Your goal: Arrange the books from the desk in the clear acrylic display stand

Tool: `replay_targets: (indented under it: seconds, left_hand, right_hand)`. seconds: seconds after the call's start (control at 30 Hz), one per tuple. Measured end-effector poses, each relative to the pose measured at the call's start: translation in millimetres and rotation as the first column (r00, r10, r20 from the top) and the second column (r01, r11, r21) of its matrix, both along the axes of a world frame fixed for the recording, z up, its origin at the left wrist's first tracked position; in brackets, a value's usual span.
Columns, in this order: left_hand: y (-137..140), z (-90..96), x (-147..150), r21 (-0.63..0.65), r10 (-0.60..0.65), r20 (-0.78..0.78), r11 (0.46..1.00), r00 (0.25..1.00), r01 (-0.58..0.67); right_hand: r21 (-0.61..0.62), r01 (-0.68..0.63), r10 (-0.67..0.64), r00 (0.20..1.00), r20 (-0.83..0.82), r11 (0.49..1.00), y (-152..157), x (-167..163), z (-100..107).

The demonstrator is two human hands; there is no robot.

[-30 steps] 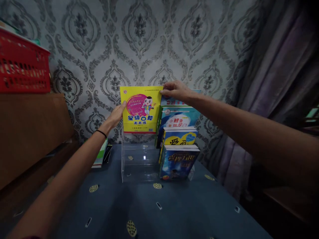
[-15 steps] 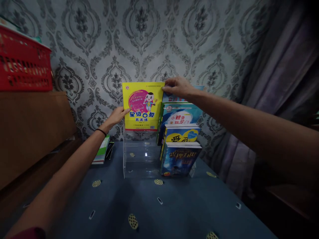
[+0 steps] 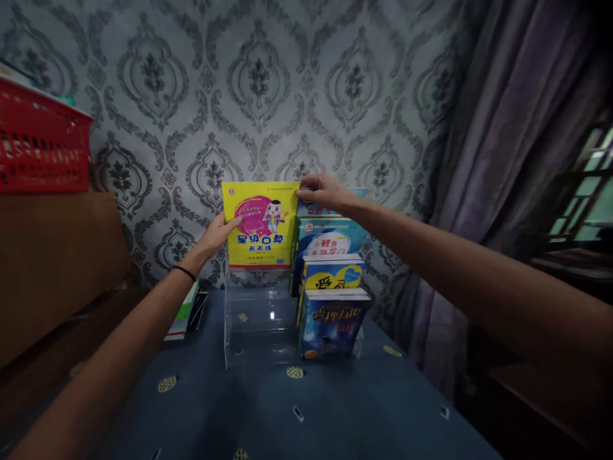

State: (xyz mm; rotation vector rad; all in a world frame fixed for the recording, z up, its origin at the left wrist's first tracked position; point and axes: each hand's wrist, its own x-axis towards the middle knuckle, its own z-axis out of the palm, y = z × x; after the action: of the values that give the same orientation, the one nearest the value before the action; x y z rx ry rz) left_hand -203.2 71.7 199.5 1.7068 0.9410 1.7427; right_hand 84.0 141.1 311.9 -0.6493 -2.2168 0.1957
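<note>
A yellow workbook (image 3: 285, 217) with a pink circle and a cartoon child stands upright in the top left of a clear acrylic book stand (image 3: 261, 338). My left hand (image 3: 217, 235) grips its left edge, thumb on the cover. At its top right corner, my right hand (image 3: 322, 191) pinches the edge between thumb and fingers. Right beside it, on the stand's tiers, rise a blue book (image 3: 313, 208) partly behind my right hand, a teal book (image 3: 352, 231), a yellow and blue book (image 3: 335, 275) and a dark blue book (image 3: 330, 326).
Several books (image 3: 182, 313) lie on the blue patterned tablecloth (image 3: 268, 409), left of the stand. A red basket (image 3: 43, 144) sits on a brown box (image 3: 57, 249) at the left. Patterned wallpaper is behind; a purple curtain (image 3: 450, 255) hangs at the right.
The view has shifted, so the whole scene sits lower and slightly to the left. Both hands keep their hold on the yellow workbook, which stays in the same place on the stand.
</note>
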Motion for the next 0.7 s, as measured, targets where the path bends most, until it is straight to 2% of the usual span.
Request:
replay_targets:
  seconds: [0.07,0.17,0.3,0.5,0.7]
  left_hand:
    - [2,1.0,4,-0.007,-0.001,0.061,1.000,0.998,0.001]
    - [1,0.9,7,-0.007,0.000,0.075,1.000,0.997,0.000]
    - [-3,1.6,8,-0.001,-0.008,0.062,1.000,0.998,0.008]
    - [-3,2.8,12,0.017,-0.008,0.076,1.000,0.997,0.007]
    - [-2,1.5,12,0.025,-0.004,0.067,1.000,0.998,0.003]
  right_hand:
    - [-0.015,-0.013,0.013,1.000,-0.002,1.000,-3,1,1]
    - [-0.048,-0.020,0.017,0.998,-0.065,0.999,-7,4,4]
    - [0.030,0.056,-0.050,0.987,-0.154,0.998,-10,11,6]
    - [0.165,0.111,-0.103,0.993,-0.056,0.980,-15,18,1]
    - [0.173,0.137,-0.137,0.990,-0.009,0.975,-16,14,-3]
